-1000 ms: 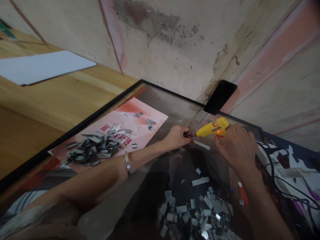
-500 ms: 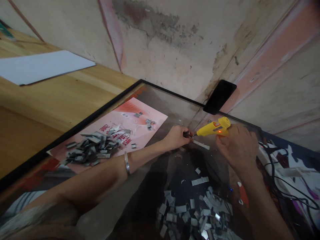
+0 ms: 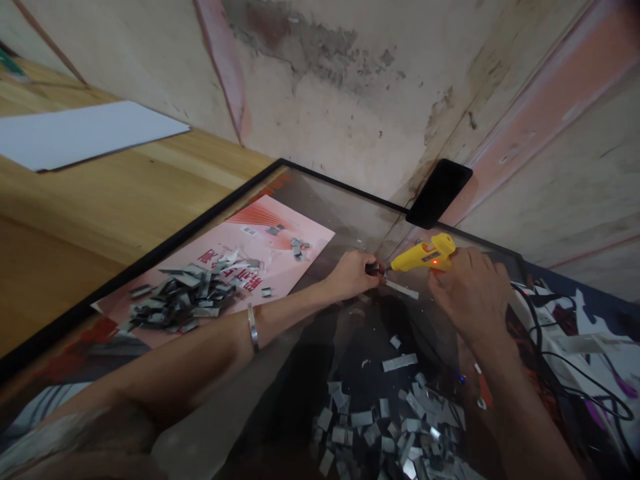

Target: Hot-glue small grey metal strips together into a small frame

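Observation:
My right hand [image 3: 473, 287] grips a yellow hot glue gun [image 3: 423, 256] with a lit red light on its side. The gun's nozzle points left and meets the small dark piece [image 3: 373, 268] pinched in the fingers of my left hand [image 3: 353, 275]. That piece is partly hidden by my fingers. Just below the nozzle, a narrow grey strip [image 3: 401, 289] lies on the glossy dark tabletop [image 3: 300, 373]. Nearer to me are a loose grey strip [image 3: 400, 363] and a scattered pile of small grey pieces [image 3: 390, 427].
On the left, a pink printed sheet [image 3: 305, 267] bears a heap of folded grey pieces [image 3: 183, 293]. A black phone [image 3: 440, 193] leans at the back edge by the wall. Black cables [image 3: 555, 360] and a white power strip lie at right. White paper [image 3: 85, 133] rests on the wooden surface.
My right hand and the glue gun have shifted slightly left, bringing the nozzle closer to the piece in my left hand. My left hand stays almost still.

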`<state>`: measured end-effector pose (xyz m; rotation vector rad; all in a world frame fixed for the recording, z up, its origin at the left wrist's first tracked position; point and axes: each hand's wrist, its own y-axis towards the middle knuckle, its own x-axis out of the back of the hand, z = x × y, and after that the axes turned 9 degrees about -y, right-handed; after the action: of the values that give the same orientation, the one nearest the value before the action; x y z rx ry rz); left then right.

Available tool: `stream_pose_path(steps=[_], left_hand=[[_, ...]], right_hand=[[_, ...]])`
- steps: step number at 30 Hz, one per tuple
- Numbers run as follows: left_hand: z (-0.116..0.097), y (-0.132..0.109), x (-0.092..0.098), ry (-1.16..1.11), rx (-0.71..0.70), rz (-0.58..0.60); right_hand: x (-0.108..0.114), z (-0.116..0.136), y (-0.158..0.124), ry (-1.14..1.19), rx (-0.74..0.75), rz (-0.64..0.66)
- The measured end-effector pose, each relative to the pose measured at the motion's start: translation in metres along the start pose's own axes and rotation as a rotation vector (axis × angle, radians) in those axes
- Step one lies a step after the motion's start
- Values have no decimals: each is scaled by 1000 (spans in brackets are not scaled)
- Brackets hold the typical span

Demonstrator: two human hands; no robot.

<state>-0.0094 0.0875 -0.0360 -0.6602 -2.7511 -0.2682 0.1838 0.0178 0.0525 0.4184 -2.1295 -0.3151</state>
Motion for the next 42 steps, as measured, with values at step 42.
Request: stream_pose_path(steps=[42], left_hand=[[-1,0,-1,62,25,-5]], right_hand=[[-4,0,0,-12,-37,-19]])
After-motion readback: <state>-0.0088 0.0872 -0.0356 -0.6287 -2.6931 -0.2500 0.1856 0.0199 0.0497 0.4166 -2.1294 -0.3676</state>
